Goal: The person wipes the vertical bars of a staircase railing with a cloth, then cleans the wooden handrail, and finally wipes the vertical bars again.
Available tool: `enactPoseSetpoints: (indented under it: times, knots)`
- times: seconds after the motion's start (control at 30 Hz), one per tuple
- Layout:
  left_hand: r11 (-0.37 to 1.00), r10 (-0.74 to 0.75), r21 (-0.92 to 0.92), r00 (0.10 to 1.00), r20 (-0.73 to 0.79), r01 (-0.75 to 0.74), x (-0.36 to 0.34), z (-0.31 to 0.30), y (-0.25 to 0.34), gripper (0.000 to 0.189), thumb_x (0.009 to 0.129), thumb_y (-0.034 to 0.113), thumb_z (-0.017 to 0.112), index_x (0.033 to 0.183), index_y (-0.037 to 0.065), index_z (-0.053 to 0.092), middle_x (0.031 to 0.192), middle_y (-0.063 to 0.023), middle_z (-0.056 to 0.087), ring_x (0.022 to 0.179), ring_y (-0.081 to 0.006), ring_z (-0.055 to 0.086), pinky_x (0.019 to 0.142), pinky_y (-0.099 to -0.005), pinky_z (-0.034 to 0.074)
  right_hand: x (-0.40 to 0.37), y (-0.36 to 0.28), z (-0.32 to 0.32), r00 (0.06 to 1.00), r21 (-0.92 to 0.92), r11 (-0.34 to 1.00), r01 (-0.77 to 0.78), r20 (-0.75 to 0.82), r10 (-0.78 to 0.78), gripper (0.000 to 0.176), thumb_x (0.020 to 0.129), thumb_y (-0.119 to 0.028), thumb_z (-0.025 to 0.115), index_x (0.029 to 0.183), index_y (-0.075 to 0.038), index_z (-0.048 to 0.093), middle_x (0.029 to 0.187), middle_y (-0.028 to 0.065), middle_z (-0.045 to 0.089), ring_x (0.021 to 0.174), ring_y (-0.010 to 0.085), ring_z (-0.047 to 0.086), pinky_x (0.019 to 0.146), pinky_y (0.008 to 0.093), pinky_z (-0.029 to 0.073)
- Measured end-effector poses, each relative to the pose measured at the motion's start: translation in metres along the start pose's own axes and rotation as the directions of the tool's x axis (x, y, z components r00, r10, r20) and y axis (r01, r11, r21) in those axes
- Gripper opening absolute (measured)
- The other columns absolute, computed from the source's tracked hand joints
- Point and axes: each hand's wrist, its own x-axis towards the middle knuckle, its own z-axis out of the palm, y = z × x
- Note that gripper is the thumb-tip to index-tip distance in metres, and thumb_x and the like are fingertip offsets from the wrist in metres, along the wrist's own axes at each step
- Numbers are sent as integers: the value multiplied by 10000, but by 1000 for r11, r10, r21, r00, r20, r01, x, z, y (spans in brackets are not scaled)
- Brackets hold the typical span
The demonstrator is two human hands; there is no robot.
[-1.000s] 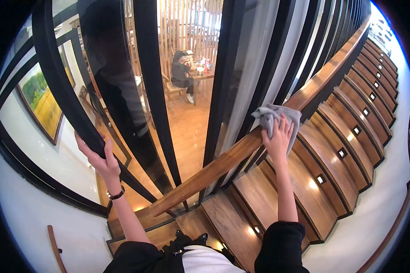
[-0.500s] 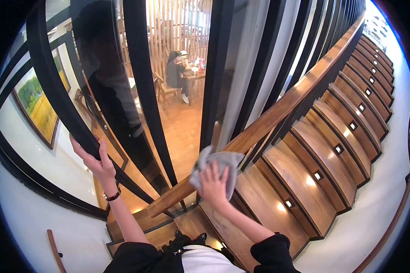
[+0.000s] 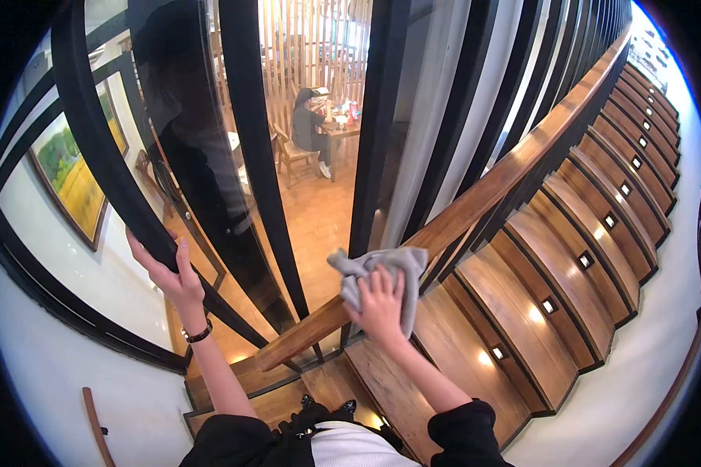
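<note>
Head view, grey cloth point(image 3: 360, 269) held against wooden handrail point(image 3: 483, 191) by spread right hand point(image 3: 380, 307), black post point(image 3: 110, 167) near handrail's lower end clasped by left hand point(image 3: 181, 282).

One left hand point(image 3: 177, 284) and one right hand point(image 3: 380, 306) appear, with one grey cloth point(image 3: 391, 258) and one wristband point(image 3: 199, 337). Two framed paintings point(image 3: 74, 187) show upper left, one seated person point(image 3: 310, 131) upper centre.
</note>
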Motion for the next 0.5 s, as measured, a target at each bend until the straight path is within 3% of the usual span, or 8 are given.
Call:
enactPoseSetpoints:
  times: [0.13,0.23,0.3,0.4,0.5]
  knots:
    - [1000,-5,-3,1000,5,6,-1,0,2,733,890,35,564,1528,34,205,1345,-191,465,1005,-240,571,949,-356,446,-43,-40,41,954,140,964,226,169,-249,569,710,-397,775,1151,-85,597,1197,142,527,1321,345,413,1150,622,189]
    - [1000,-11,-15,1000,5,12,0,0,3,735,890,31,563,1530,33,202,1383,-191,438,1014,-243,569,955,-361,446,-47,-43,37,907,249,923,293,232,-351,606,713,-412,775,1199,-103,587,1229,127,528,1340,330,406,1161,601,193]
    - [999,-20,-28,1000,10,20,-2,0,1,738,889,30,564,1531,31,200,1401,-192,423,1016,-244,568,958,-363,445,-39,-27,26,935,290,929,230,199,-293,587,683,-410,791,1147,-89,629,1246,134,531,1310,335,427,1158,590,211]
    - [999,-20,-32,1000,16,21,2,1,6,736,889,27,564,1530,28,202,1412,-196,416,1016,-245,566,959,-364,446,-11,13,-9,989,142,984,108,89,-122,567,655,-384,807,1103,-77,643,1215,161,532,1248,354,455,1146,586,229]
    - [1000,21,-7,1000,-17,-21,6,5,12,737,884,69,601,1517,14,228,1252,-191,527,988,-247,583,907,-355,470,18,55,-37,996,24,999,-45,-82,47,513,654,-356,807,1047,-63,652,1170,164,540,1229,347,463,1145,585,231]
